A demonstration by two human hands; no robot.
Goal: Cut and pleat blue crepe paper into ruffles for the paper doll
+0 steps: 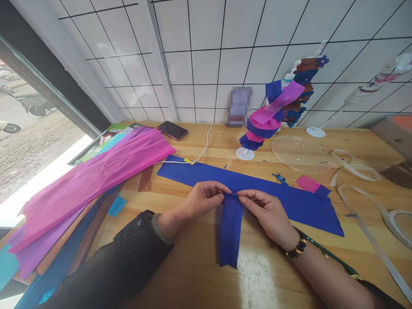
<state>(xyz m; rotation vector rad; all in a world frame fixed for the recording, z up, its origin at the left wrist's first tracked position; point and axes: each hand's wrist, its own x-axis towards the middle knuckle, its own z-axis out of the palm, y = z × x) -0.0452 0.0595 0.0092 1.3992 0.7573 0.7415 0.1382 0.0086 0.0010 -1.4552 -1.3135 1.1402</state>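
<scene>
Head view: at the middle of the wooden table (180, 274), the left hand (204, 199) pinches the top left corner of a narrow blue strip (230, 240), and the right hand (268, 214) pinches the top right corner, fingertips close together but not touching. The strip's lower end lies toward the person. The step in hand looks like gathering or folding that upper edge; whether a fold is already made, the fingers hide. The next move, I'd judge, calls for a light, even pinch from both sides, so the edge stays straight and the thin material doesn't crease or tear.

Around the work, from the left: a window (32, 124) gives onto a street, and beneath it a heap of pink sheets (96, 180) covers purple, brown and blue ones. A phone (173, 130) lies near the back, beside a white cord (207, 143). Behind the hands stretches a wide blue sheet (299, 201). Farther right, a ruffled pink, blue and brown decoration (265, 124) leans up from a white base before the tiled wall (206, 43), then come a clear plate (286, 150) and loops of white tape (383, 214).
</scene>
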